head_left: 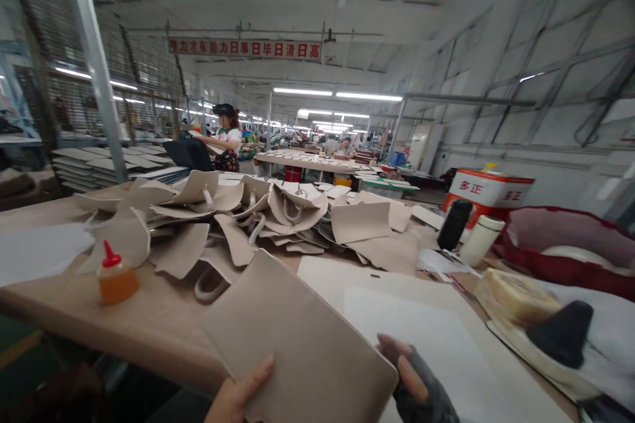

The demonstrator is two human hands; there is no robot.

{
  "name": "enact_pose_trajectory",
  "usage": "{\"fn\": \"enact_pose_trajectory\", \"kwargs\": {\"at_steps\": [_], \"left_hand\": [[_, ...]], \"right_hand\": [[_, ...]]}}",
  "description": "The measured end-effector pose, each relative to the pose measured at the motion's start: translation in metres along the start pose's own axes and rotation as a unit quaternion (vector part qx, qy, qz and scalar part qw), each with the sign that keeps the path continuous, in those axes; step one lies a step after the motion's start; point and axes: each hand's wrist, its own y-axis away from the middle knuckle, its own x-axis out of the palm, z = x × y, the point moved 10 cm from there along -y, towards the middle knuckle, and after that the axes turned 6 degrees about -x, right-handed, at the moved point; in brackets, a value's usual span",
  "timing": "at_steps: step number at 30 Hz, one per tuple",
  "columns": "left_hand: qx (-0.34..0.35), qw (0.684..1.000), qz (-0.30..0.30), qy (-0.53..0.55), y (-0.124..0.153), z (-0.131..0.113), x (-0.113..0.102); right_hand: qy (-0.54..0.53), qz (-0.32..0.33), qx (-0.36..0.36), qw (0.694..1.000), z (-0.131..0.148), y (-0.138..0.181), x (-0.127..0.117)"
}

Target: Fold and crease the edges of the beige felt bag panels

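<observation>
A flat beige bag panel (302,337), smooth like leather, is held up at a tilt over the table's front edge. My left hand (241,393) grips its lower left edge, thumb on the near face and the other fingers hidden behind. At the panel's right corner is my right hand (419,380) in a dark fingerless glove, its fingers bent around the edge. Behind the panel lies a heap of similar beige pieces (362,221), several with looped handles (211,284). White sheets (421,317) spread under and beyond my right hand.
A squeeze bottle (118,277) with orange liquid and a red tip stands on the left. To the right are a black bottle (455,225), a pale flask (481,241), a yellowish block (516,297) and a red basin (570,244). A co-worker (228,139) stands beyond the table.
</observation>
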Motion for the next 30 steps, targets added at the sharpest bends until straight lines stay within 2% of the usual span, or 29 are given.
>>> {"fn": "enact_pose_trajectory", "kwargs": {"at_steps": [2, 7, 11, 19, 25, 28, 30], "left_hand": [[-0.010, 0.999, -0.005, -0.030, 0.003, 0.003, -0.002], [-0.018, 0.998, -0.016, -0.051, 0.003, 0.005, -0.012], [-0.034, 0.997, -0.002, -0.070, 0.000, 0.004, -0.017], [-0.050, 0.991, 0.053, -0.116, -0.003, 0.010, -0.003], [-0.048, 0.978, 0.098, -0.177, -0.007, -0.002, 0.013], [0.000, 0.971, 0.089, -0.222, -0.016, -0.019, 0.021], [0.091, 0.954, 0.044, -0.282, -0.022, -0.041, 0.025]], "right_hand": [[0.024, 0.022, 0.004, 0.999, 0.006, -0.012, 0.007], [0.109, 0.150, -0.003, 0.983, 0.031, -0.020, 0.047], [0.044, 0.242, 0.041, 0.968, 0.028, -0.019, 0.066], [-0.011, 0.264, 0.074, 0.962, 0.016, -0.018, 0.082], [-0.173, 0.274, 0.200, 0.925, -0.011, 0.005, 0.092], [-0.206, 0.280, 0.210, 0.914, -0.011, 0.010, 0.095], [-0.216, 0.285, 0.209, 0.910, -0.010, 0.010, 0.100]]}}
